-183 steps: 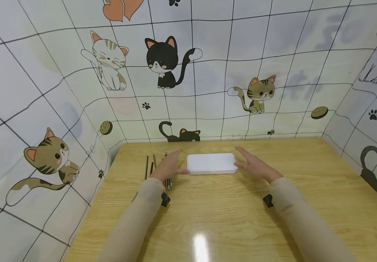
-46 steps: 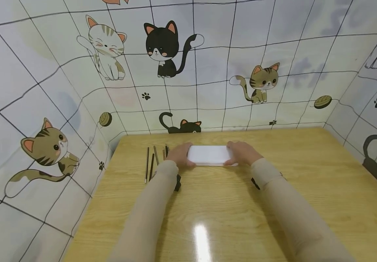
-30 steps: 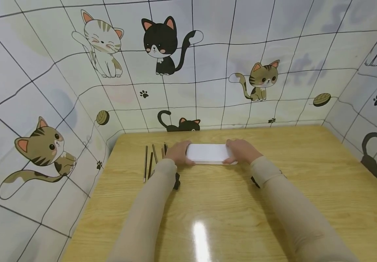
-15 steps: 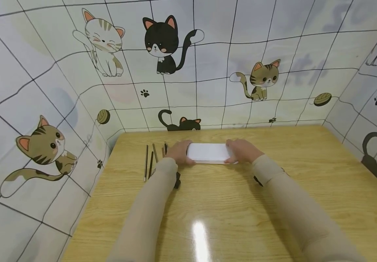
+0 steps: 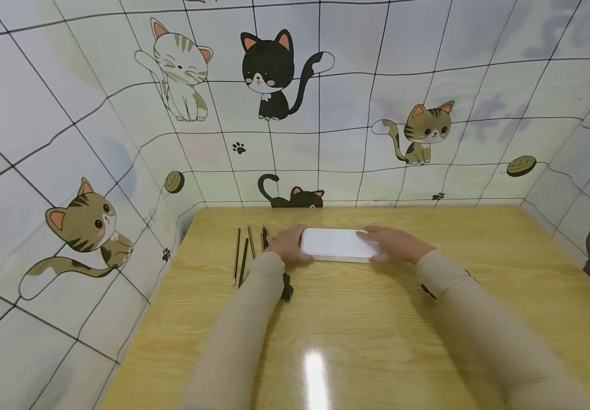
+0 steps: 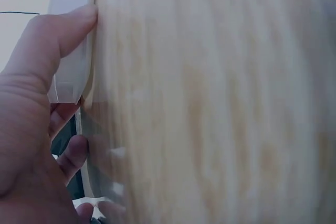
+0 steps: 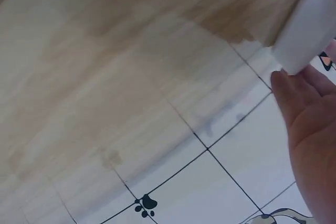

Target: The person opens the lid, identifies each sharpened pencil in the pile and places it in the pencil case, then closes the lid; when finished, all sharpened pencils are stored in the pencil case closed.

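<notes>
A white plastic case (image 5: 340,244), oblong with rounded corners, lies flat near the back of the table. My left hand (image 5: 289,244) grips its left end. In the left wrist view, the thumb (image 6: 79,27) presses the near side wall of the case (image 6: 73,77), and the other fingers bend behind the end. My right hand (image 5: 398,245) holds the right end, fingers on top and thumb at the near edge. In the right wrist view, that hand (image 7: 312,124) touches a corner of the case (image 7: 302,35); its far fingers are cut off by the frame.
Several dark, thin pencils (image 5: 244,259) lie on the wooden table (image 5: 356,324) left of the case, partly hidden by my left hand and sleeve. A cat-patterned wall covering (image 5: 351,142) rises right behind the table and along both sides.
About six seconds ago both hands were spread at the ends of the case; they have since closed on it. In the last half second, the view shifts and the right hand moves slightly rightward.
</notes>
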